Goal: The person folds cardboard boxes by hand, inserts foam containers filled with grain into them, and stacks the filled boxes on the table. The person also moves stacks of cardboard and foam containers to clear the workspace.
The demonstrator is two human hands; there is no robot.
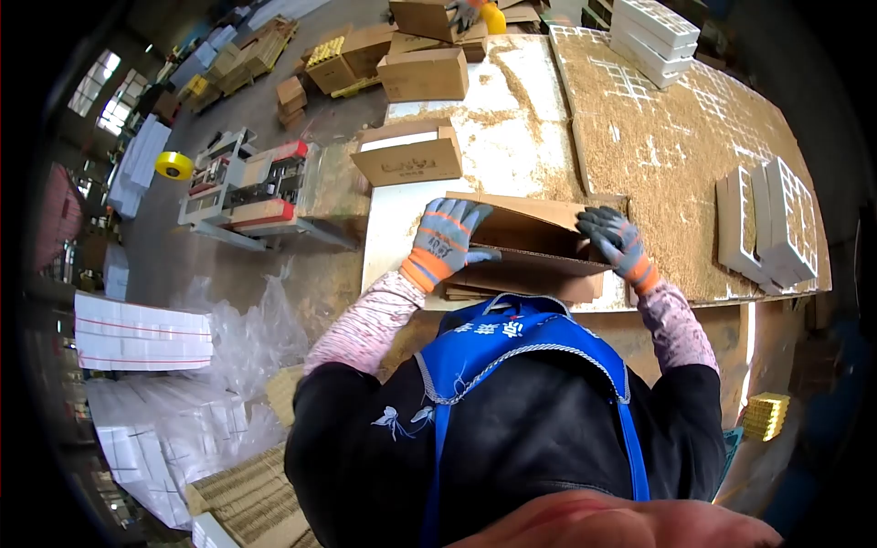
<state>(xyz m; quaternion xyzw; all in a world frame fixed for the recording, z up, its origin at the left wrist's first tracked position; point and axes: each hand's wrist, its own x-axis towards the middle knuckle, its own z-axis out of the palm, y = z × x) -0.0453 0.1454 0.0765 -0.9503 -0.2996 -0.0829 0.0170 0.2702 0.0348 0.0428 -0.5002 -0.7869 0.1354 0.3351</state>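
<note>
In front of my body a brown cardboard box stands partly opened at the table's near edge, its dark inside showing. My left hand, in a grey and orange glove, grips its left end, with the thumb along the near panel. My right hand, gloved the same way, has its fingers bent around the right end. Flat cardboard shows beneath the box. Just beyond my left hand stands another open carton with printing on its side and something white inside.
White blocks with grid tops stand at the table's right, and more at the back. Brown granules cover the worktable. A taping machine is on the left. Beyond the cartons, another person's gloved hand touches a box.
</note>
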